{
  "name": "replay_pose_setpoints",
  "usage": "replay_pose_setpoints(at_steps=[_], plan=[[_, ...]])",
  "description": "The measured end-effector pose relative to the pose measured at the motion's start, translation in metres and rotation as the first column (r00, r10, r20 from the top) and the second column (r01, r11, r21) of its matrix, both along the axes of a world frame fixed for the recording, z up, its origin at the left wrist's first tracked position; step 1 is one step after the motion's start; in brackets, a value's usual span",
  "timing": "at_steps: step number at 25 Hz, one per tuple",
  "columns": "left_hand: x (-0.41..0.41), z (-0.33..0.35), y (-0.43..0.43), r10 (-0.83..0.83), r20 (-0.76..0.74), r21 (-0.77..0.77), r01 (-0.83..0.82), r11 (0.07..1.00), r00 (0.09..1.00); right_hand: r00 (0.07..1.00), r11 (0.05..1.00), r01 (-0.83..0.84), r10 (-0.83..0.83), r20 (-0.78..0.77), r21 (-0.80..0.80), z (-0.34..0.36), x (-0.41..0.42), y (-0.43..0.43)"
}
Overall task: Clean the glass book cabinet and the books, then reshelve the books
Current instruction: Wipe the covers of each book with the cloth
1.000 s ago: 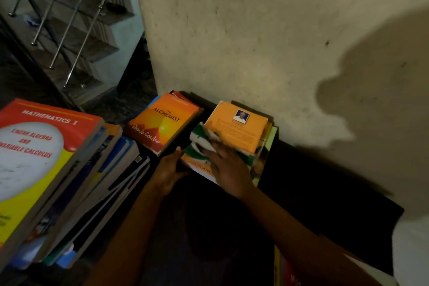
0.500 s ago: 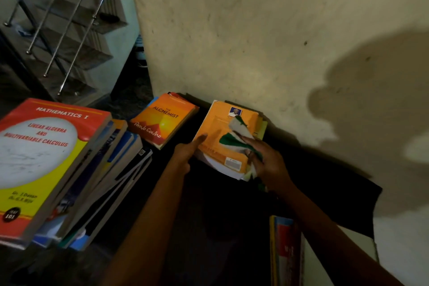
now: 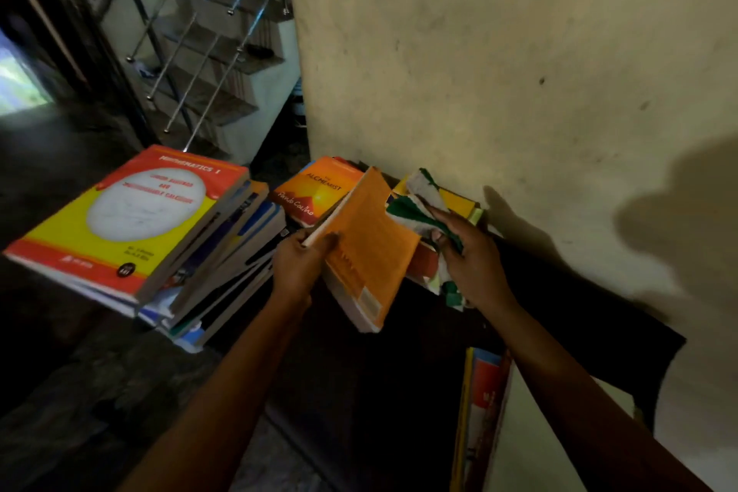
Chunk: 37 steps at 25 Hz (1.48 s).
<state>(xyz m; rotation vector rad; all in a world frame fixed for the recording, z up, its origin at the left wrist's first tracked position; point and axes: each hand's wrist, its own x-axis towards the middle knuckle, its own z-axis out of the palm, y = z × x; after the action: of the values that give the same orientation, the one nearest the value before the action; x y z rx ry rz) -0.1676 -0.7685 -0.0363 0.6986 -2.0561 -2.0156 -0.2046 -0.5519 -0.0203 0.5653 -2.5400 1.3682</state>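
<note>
My left hand (image 3: 297, 266) has its grip clenched on the near corner of the orange book (image 3: 371, 252), thumb on the cover. It holds the book tilted up off the small pile (image 3: 455, 204) that lies against the wall (image 3: 499, 72). My right hand (image 3: 475, 268) has its grip wrapped round the green-and-white cloth (image 3: 415, 212), bunched at the book's far right edge; I cannot tell whether cloth and cover touch.

I read this as the wiping step for this one book. To do it well I would spread the cloth flatter, since a tight bunch only drags a narrow strip. I would stroke from the spine outward and away from the pile, so dust does not fall on its books. The paperback looks thick and floppy, so my left hand should support it from underneath rather than pinch one corner. Then come the page edges, and after that the other cover.

Once it is wiped I would set it apart from the Alchemist paperback (image 3: 319, 192) just beside it and the leaning stack (image 3: 131, 220) further left on the dark counter (image 3: 399, 391). The cabinet is not in view.
</note>
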Motion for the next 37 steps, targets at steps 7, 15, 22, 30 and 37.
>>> replay_pose_setpoints(at_steps=[7,15,22,30,37], plan=[[0.096,0.006,-0.034,-0.144,-0.163,-0.837,-0.06,0.543,0.976,0.993,0.992,-0.12,0.12,-0.004,0.04,-0.004,0.033,-0.016],[0.154,-0.086,-0.01,-0.456,-0.075,-0.975,0.031,0.219,0.887,0.979,0.968,-0.201,0.194,0.064,0.148,-0.026,0.05,-0.02],[0.17,-0.132,-0.021,-0.56,0.289,-0.941,0.338,-0.016,0.777,0.967,0.948,-0.221,0.182,0.181,0.228,-0.046,0.054,-0.013],[0.021,-0.076,-0.014,-0.41,0.011,-0.64,0.322,0.698,0.912,0.988,0.969,-0.055,0.018,0.153,0.241,-0.043,-0.005,0.012],[-0.146,-0.09,0.017,-0.245,0.479,-0.506,0.493,0.708,0.843,0.968,0.94,0.157,-0.207,0.14,0.302,-0.043,-0.085,0.032]])
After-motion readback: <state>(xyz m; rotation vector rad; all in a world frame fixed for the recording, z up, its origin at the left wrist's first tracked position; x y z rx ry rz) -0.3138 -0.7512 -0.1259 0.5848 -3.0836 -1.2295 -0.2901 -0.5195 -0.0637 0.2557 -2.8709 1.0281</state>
